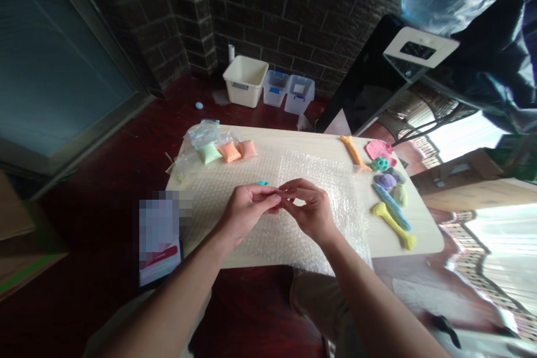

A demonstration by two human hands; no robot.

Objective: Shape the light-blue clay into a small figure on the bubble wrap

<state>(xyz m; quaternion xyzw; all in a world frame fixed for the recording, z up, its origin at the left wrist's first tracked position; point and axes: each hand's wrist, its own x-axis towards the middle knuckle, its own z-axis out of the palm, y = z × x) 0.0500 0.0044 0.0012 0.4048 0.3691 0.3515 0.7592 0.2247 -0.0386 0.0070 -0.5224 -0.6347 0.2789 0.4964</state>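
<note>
My left hand (247, 210) and my right hand (308, 207) meet above the middle of a small table (423, 235), fingers pinched together. A small teal piece of clay (262, 183) shows just above my left fingertips; whether the fingers grip it is hard to tell. A sheet of bubble wrap (302, 170) lies under both hands.
Green, orange and salmon clay packets (229, 151) lie at the table's far left beside clear bags (203, 133). Shaped clay pieces lie on the right: an orange bone (354, 154), pink piece (378, 149), teal piece (380, 164), purple lump (385, 180), blue strip (392, 207), yellow bone (396, 227). Storage bins (245, 81) stand by the brick wall.
</note>
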